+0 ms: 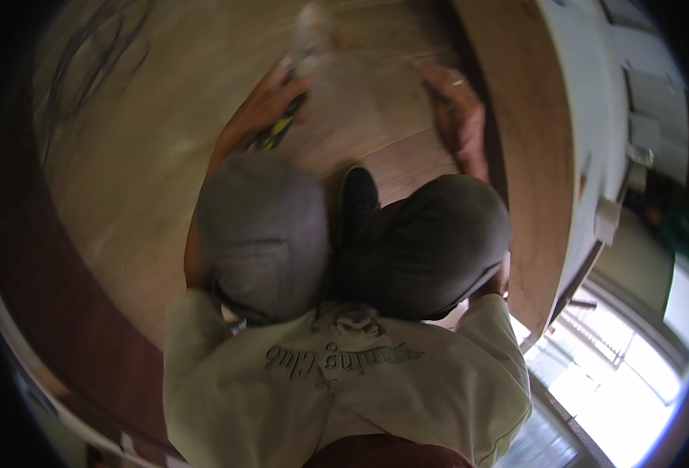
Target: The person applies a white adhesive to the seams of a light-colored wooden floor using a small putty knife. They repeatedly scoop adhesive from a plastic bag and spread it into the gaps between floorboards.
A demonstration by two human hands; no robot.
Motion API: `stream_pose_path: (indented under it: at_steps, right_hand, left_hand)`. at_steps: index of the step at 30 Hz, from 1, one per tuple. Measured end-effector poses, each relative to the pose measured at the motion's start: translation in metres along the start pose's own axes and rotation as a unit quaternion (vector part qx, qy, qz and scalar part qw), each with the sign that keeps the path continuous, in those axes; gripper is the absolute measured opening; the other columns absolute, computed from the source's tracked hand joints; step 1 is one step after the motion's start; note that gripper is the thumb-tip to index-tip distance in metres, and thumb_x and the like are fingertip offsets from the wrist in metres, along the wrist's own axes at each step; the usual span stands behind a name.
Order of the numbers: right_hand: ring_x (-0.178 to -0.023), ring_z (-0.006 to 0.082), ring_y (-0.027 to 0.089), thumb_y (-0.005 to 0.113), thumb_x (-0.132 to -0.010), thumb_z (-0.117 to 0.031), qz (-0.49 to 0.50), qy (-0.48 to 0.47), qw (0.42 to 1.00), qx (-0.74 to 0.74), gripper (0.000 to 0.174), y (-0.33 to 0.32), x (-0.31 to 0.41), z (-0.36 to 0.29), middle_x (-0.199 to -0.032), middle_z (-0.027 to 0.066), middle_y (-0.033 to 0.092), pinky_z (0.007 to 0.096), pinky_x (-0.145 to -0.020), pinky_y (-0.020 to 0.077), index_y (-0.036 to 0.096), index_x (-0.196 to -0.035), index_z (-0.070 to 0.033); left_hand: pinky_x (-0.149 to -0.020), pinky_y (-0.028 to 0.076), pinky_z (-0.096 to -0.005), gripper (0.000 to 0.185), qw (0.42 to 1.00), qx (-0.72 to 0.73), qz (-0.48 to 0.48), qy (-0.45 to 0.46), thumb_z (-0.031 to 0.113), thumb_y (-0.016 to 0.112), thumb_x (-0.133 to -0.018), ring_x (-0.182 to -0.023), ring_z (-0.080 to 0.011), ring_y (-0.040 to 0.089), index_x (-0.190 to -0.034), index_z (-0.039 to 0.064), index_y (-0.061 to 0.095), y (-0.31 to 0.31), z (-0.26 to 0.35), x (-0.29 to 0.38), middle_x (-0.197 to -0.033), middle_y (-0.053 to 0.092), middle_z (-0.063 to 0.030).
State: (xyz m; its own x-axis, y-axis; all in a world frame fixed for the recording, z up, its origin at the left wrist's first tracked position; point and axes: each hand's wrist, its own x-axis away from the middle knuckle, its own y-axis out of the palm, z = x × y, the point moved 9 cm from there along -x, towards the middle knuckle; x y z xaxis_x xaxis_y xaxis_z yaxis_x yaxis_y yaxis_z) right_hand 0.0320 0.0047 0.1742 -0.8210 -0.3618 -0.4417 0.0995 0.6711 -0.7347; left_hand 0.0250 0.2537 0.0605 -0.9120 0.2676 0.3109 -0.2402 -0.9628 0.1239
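Note:
My left hand (274,99) is closed around a tool with a black and yellow handle (277,128), ahead of my left knee. Just past its fingers is a blurred whitish, partly see-through object (310,38); whether it belongs to the tool I cannot tell. My right hand (458,114), with a ring on one finger, hovers beyond my right knee beside the wooden panel (531,117). Its fingers are bent and apart, with nothing seen in them. Between the hands lies the wood-look floor (391,128), smeared by motion blur.
My bent knees in grey trousers (262,234) and one dark shoe (360,190) take up the middle. A loose dark cable (81,70) lies coiled at the far left. A dark reddish-brown board edge (75,327) curves along the left. Bright daylight (619,374) enters at lower right.

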Motion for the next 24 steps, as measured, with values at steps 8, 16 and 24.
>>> stream_pose_path:
  at_steps: [8,16,24]
  right_hand:
    - [-0.108,0.0254,0.07,0.063,-0.079,0.012,-0.077,-0.157,0.972,0.157,0.05,0.01,-0.038,-0.044,-0.116,0.0033,0.074,0.0366,-0.092,0.0546,0.076,-0.119,-0.016]
    - [-0.104,0.0267,0.07,0.062,-0.081,0.009,-0.131,-0.119,0.97,0.165,0.049,0.033,-0.017,-0.019,-0.114,0.0036,0.075,0.0384,-0.091,0.0541,0.076,-0.119,-0.019]
    - [-0.105,0.0229,0.071,0.063,-0.098,-0.006,-0.068,0.183,0.98,-0.043,0.026,0.02,0.049,0.121,-0.116,0.0213,0.073,0.0309,-0.093,0.0535,0.07,-0.122,-0.002]
  left_hand:
    - [-0.053,0.046,-0.0298,0.064,0.997,0.027,-0.057,0.047,0.026,0.055,-0.103,-0.056,-0.013,0.056,-0.157,0.005,0.028,0.037,0.002,-0.014,-0.067,0.054,-0.0039]
    - [-0.055,0.048,-0.03,0.064,0.996,0.04,-0.08,0.021,0.023,0.054,-0.103,-0.057,-0.0129,0.057,-0.158,0.006,0.026,0.054,-0.002,-0.027,-0.067,0.054,-0.0038]
    - [-0.062,0.053,-0.0318,0.058,0.999,0.045,0.0,-0.017,0.023,0.055,-0.101,-0.062,-0.0138,0.059,-0.153,0.006,0.034,0.006,-0.045,-0.027,-0.086,0.061,-0.0084]
